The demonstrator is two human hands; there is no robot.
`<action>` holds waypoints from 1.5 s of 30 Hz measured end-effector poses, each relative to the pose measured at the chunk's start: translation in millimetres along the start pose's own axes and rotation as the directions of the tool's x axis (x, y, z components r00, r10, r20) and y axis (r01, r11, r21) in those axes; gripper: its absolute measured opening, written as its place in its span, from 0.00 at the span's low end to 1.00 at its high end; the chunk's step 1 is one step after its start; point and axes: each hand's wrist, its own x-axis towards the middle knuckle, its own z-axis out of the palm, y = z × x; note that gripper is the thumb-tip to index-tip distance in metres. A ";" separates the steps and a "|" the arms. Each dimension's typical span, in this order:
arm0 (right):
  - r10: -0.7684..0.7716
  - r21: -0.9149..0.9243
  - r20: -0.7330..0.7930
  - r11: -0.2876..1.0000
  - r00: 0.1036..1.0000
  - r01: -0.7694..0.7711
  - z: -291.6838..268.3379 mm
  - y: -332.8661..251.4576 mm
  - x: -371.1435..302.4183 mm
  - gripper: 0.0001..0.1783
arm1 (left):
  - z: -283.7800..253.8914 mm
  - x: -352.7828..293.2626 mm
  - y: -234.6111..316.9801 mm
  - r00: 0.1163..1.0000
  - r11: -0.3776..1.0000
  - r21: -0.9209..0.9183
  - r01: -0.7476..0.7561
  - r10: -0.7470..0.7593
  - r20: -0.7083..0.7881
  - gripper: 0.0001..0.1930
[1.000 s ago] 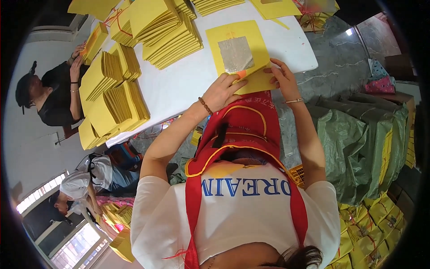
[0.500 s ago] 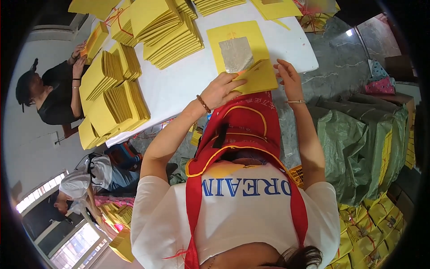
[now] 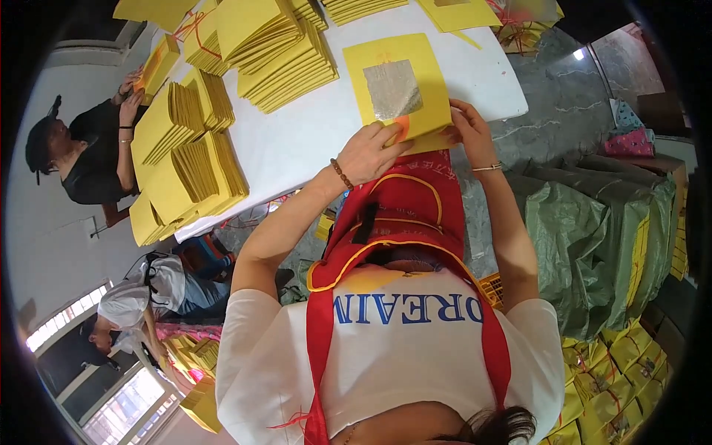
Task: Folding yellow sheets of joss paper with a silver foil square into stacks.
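A stack or folded piece of yellow paper (image 3: pixel 430 74) with a silver foil square (image 3: pixel 391 89) on it lies at the near edge of the white table. My left hand (image 3: pixel 371 153) is closed on the paper's near left edge, beside an orange-red mark. At the near right corner, my right hand (image 3: pixel 472 132) pinches the paper between thumb and fingers. The near edge is bent down over the table's edge, just above my red apron (image 3: pixel 408 193). How many layers I hold cannot be made out.
Folded yellow paper bundles (image 3: pixel 289 74) stand in piles on the white table (image 3: pixel 297 141). Another person (image 3: pixel 96 159) handles a yellow bundle at the left; a second person (image 3: pixel 141 297) bends over more bundles. Green sacks (image 3: pixel 564 245) stand at my right, above yellow bundles (image 3: pixel 608 378).
The near flap, raised and folded over the sheet before, is now turned down at the near edge. My right hand has closed in on the paper's corner from the right.
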 end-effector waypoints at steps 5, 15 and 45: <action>0.002 0.033 -0.001 0.999 1.000 -0.002 1.2 -5.9 -0.4 0.17 | 3.3 -1.4 -4.3 0.997 0.997 -0.047 0.069 -0.070 -0.019 0.21; -0.201 -0.305 -0.066 0.937 0.977 0.172 -9.9 14.6 0.3 0.20 | -1.1 3.0 0.7 0.988 0.979 -0.132 0.153 -0.148 0.043 0.23; -0.138 -0.188 -0.085 0.975 0.987 0.120 -1.9 -2.2 -4.1 0.21 | 4.3 -7.4 -8.0 0.984 0.981 -0.129 0.145 -0.157 -0.088 0.13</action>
